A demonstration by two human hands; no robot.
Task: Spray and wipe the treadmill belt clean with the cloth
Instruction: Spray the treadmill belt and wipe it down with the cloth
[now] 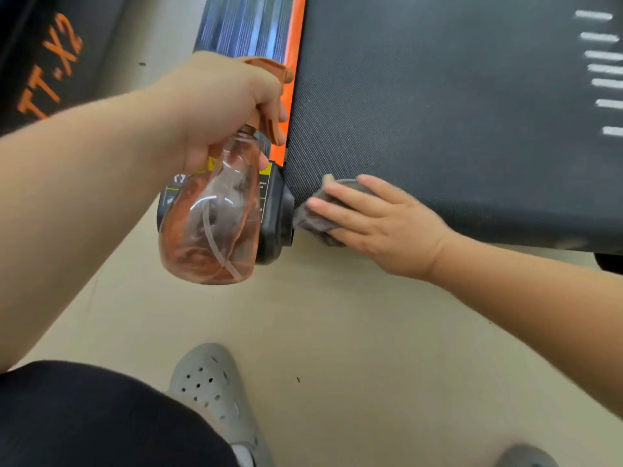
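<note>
At near left corner of treadmill belt (438, 96): grey cloth (315, 219), bunched, lies on the dark textured surface right at the belt's rear edge, part of it hanging over that edge. Cloth sits just beside the black end cap (278, 217).

Right grip (381, 224) lies palm-down on the cloth, fingers fairly straight and spread, pressing it against the belt; nothing clenched.

Left grip (219, 106) is wrapped round the neck of a clear spray bottle (215, 227), one finger on the orange trigger (273, 129). Bottle hangs upright in the air, in front of the end cap, apart from the cloth. Dip tube visible inside. Nozzle faces the belt side.

Orange side rail (294, 32) runs along the belt's left edge, ribbed footplate beyond it. White dashes (603, 72) mark the belt at far right, blurred.

Beige floor (337, 315) below. Grey perforated clog (212, 382) near bottom centre, black-clothed knee (84, 416) beside it. Second machine (50, 69) with orange lettering at upper left.
</note>
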